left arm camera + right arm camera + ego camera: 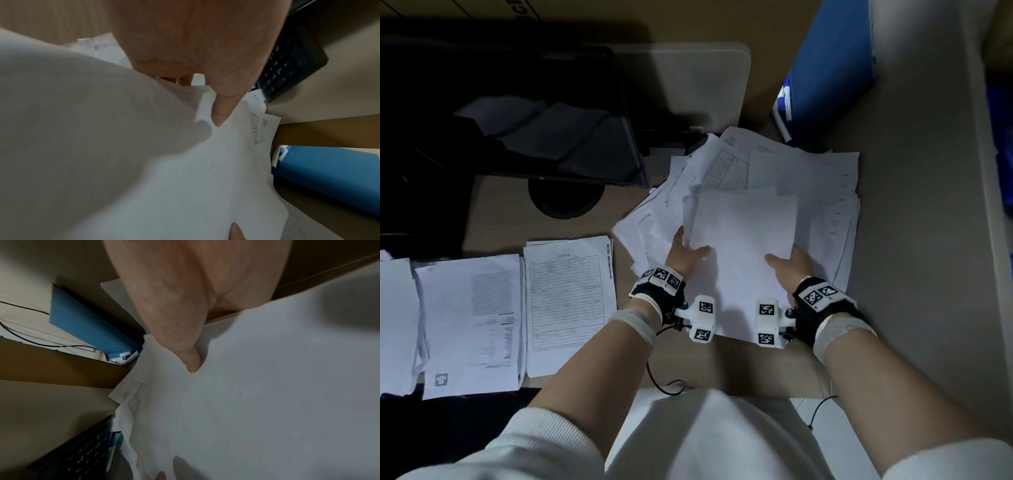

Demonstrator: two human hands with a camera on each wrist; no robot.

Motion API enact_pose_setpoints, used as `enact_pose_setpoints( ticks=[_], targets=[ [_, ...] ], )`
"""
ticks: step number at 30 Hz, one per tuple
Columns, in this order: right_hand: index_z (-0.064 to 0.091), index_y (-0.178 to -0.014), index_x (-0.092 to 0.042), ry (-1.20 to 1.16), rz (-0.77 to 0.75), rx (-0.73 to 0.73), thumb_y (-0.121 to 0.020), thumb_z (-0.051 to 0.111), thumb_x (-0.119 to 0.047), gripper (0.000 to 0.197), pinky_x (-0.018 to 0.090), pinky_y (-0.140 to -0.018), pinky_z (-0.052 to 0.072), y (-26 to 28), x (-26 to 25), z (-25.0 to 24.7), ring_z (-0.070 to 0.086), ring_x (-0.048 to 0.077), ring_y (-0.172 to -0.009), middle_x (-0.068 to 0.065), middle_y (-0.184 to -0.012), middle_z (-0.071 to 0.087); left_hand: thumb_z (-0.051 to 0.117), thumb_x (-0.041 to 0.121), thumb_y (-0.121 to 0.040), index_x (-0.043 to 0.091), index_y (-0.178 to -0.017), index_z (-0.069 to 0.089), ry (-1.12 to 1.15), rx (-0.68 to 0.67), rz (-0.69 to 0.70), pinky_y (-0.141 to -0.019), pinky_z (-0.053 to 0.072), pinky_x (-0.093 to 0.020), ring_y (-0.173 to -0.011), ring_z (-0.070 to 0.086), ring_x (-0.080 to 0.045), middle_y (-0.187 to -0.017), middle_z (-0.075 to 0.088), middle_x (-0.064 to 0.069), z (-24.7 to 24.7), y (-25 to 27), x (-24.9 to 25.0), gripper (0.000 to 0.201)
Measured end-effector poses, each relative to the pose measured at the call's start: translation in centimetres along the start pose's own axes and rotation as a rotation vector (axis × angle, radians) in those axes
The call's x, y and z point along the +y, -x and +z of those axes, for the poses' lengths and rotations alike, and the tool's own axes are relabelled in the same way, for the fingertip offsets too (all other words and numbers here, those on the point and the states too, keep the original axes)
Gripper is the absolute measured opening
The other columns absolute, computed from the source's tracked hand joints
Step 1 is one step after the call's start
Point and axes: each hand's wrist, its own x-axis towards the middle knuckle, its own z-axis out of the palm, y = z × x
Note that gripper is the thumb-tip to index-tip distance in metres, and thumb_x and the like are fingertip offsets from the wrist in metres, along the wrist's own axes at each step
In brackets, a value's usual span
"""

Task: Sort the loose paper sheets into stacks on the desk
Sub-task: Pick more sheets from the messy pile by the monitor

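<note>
Both hands have a grip on one blank white sheet (743, 240): the left hand (685, 255) pinches its left edge, thumb on top and fingers underneath, and the right hand (789, 265) pinches its right edge the same way. That sheet is held above a loose, untidy pile of papers (808, 178) spread toward the right side of the counter (493, 212). Along the near left edge of the counter lie sorted stacks side by side: a form with ruled boxes (568, 294), a printed page with dense lines (472, 322), and a further stack (397, 322) at the far left. A blue folder (832, 72) stands at the back right corner, and a dark keyboard (287, 68) lies behind the pile.
</note>
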Motion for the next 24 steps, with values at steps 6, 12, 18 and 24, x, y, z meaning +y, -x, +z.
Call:
enact_pose_setpoints(
  ticks=[6, 12, 18, 24],
  targets=[
    [0.054, -0.132, -0.007, 0.045, 0.015, -0.060, -0.086, 0.072, -0.027, 0.053, 0.041, -0.102, 0.047, -0.3, -0.2, 0.2, 0.060, 0.026, -0.113, 0.006, -0.124, 0.063, 0.070, 0.010, -0.089, 0.012, -0.151, 0.035, 0.075, -0.063, -0.093, -0.097, 0.048, -0.040, -0.122, 0.056, -0.035, -0.139, 0.055, -0.015, -0.3, -0.4, -0.1, 0.071],
    [0.063, -0.105, 0.000, 0.108, 0.044, -0.185, -0.087, 0.056, 0.003, 0.020, 0.031, -0.077, 0.046, 0.1, -0.2, 1.3, 0.060, 0.027, -0.092, 0.010, -0.096, 0.065, 0.082, 0.033, -0.066, 0.008, -0.142, 0.042, 0.087, 0.034, -0.131, -0.101, 0.050, -0.048, -0.114, 0.062, -0.034, -0.130, 0.060, -0.015, -0.3, -0.4, -0.6, 0.089],
    [0.065, -0.108, -0.006, 0.062, 0.030, 0.062, -0.088, 0.057, -0.005, 0.021, 0.031, -0.075, 0.048, 0.8, 0.3, -1.0, 0.064, 0.028, -0.093, 0.006, -0.102, 0.068, 0.077, 0.028, -0.084, -0.005, -0.119, 0.065, -0.085, -0.052, -0.050, -0.099, 0.052, -0.046, -0.107, 0.066, -0.035, -0.116, 0.069, -0.020, 2.2, -1.4, 0.5, 0.050],
    [0.055, -0.123, 0.002, 0.230, 0.115, 0.275, -0.090, 0.050, -0.011, 0.036, 0.036, -0.087, 0.049, -0.9, 2.6, -5.5, 0.061, 0.033, -0.108, 0.018, -0.125, 0.061, 0.078, 0.031, -0.082, 0.002, -0.136, 0.056, -0.112, -0.251, -0.034, -0.111, 0.040, -0.038, -0.127, 0.054, -0.026, -0.133, 0.061, -0.007, 9.1, -1.2, 2.0, 0.065]
  ],
)
